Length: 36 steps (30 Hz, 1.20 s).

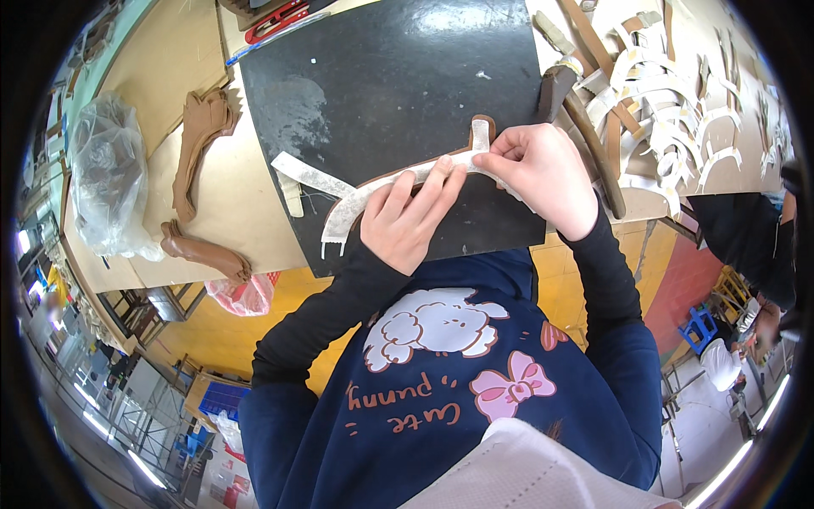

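Note:
A curved brown strip piece with a white backing (343,214) lies on the black work mat (398,76). Flat on its middle rests my left hand (413,212), fingers stretched out and slightly spread. At the piece's right part my right hand (543,174) pinches with thumb and forefinger on the white layer, just below a short upright tab (481,136). A loose end of white strip hangs beneath the right fingers. Another white strip (314,176) sticks out from the left end of the piece.
Stacked brown pieces (200,144) and a clear plastic bag (110,174) are at left. A hammer (555,89) and a dark curved bar (593,153) lie right of the mat, before many white-backed pieces (670,102). Red snips (275,24) lie at the far edge.

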Tool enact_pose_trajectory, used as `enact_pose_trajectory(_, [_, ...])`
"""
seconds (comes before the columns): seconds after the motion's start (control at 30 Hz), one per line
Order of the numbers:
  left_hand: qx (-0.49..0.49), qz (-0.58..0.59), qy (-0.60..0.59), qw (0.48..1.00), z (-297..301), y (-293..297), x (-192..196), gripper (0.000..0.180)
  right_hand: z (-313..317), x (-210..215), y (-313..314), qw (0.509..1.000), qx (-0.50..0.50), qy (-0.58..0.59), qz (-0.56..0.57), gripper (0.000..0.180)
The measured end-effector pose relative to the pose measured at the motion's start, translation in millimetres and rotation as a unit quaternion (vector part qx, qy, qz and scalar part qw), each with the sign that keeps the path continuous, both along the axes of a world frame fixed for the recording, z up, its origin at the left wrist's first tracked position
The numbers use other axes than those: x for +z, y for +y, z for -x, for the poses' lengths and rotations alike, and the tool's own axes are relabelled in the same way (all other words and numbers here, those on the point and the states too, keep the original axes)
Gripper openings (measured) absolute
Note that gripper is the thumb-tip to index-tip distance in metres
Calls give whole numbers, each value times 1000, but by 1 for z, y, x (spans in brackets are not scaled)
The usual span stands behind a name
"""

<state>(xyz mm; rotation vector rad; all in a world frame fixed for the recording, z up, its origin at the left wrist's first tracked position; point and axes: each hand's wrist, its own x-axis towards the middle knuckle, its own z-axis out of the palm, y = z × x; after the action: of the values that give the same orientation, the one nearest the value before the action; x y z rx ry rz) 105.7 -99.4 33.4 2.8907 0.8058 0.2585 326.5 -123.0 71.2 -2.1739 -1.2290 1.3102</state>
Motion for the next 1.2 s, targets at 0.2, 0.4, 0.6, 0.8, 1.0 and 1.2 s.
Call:
enact_pose_trajectory(0.2, [-4,-47,-6,999,-9,3,-4,55,-2,-6,-8,998,-22,37,-41,25])
enact_pose_trajectory(0.4, [9,-34,-13,999,-14,3,-1,51,-15,-5,-29,993,-87,72,-25,22])
enact_pose_trajectory(0.6, [8,-11,-4,1000,-14,2,1,55,-17,-8,-35,990,-120,75,-10,19])
enact_pose_trajectory(0.8, [-11,-30,13,999,-12,5,-4,54,-16,-6,-32,997,-65,12,-40,22])
enact_pose_trajectory(1.0, [-7,-67,43,997,-16,4,-3,63,-14,-1,-31,997,-29,-55,-39,24])
enact_pose_trajectory(1.2, [1,-51,40,998,-19,4,-1,65,-12,0,-31,990,16,-121,-70,25])
